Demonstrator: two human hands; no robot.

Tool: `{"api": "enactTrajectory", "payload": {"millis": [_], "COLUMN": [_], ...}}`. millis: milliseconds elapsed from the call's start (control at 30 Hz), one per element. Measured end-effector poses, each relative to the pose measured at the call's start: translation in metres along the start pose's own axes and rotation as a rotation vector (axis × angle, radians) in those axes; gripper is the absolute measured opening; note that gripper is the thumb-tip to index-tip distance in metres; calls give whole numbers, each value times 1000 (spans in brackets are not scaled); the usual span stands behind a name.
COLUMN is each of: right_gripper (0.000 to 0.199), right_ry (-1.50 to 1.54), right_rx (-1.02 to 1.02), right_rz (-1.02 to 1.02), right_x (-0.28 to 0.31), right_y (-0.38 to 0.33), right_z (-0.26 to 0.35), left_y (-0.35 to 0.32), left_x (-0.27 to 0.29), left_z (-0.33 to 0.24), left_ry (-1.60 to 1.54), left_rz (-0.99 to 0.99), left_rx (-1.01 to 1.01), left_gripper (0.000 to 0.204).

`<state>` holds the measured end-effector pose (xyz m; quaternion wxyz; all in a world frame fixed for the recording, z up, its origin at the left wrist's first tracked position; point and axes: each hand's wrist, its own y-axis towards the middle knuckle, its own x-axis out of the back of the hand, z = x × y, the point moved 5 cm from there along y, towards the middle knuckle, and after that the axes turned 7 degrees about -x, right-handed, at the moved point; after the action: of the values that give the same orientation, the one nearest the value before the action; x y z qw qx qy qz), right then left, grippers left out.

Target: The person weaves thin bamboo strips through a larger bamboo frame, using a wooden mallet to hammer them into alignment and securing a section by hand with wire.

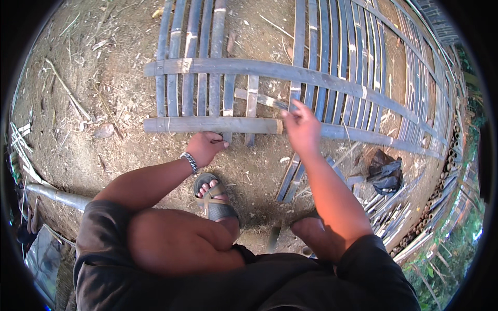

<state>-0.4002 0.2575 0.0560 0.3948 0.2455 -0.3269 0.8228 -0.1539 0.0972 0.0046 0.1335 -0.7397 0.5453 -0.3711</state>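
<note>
A lattice of grey bamboo slats (216, 31) lies on the ground ahead of me, crossed by a long flat strip (233, 66) and a nearer bamboo rail (207, 124). My left hand (205, 147), with a chain bracelet on its wrist, is at the rail's near side. Its fingers are curled at the lower end of a bamboo slat (227, 137). Over the rail, right of a pale joint, my right hand (302, 128) is slightly blurred, thumb and forefinger apart. Just left of its fingertips lies a short slanting bamboo piece (267, 100) with a dark end.
Two loose slats (291, 179) lie below the rail, and a black plastic bag (385, 171) is at the right. Split bamboo strips (389, 212) are piled beyond my right arm. A bamboo pole (59, 196) lies at left. My sandalled foot (218, 199) is near my left hand.
</note>
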Motion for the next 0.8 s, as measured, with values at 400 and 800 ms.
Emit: {"api": "enactTrajectory", "payload": {"millis": [400,800], "right_gripper": [42,45], "right_ry": [-479,-425], "right_rx": [-345,-306], "right_rz": [273,259], "right_x": [18,10], "right_y": [-173,-170], "right_z": [-128,-124], "left_y": [-20,-12], "left_x": [-3,4], "left_z": [-18,-50], "left_ry": [148,149], "left_rz": [59,5], "left_rx": [-107,-209], "left_gripper": [44,40]}}
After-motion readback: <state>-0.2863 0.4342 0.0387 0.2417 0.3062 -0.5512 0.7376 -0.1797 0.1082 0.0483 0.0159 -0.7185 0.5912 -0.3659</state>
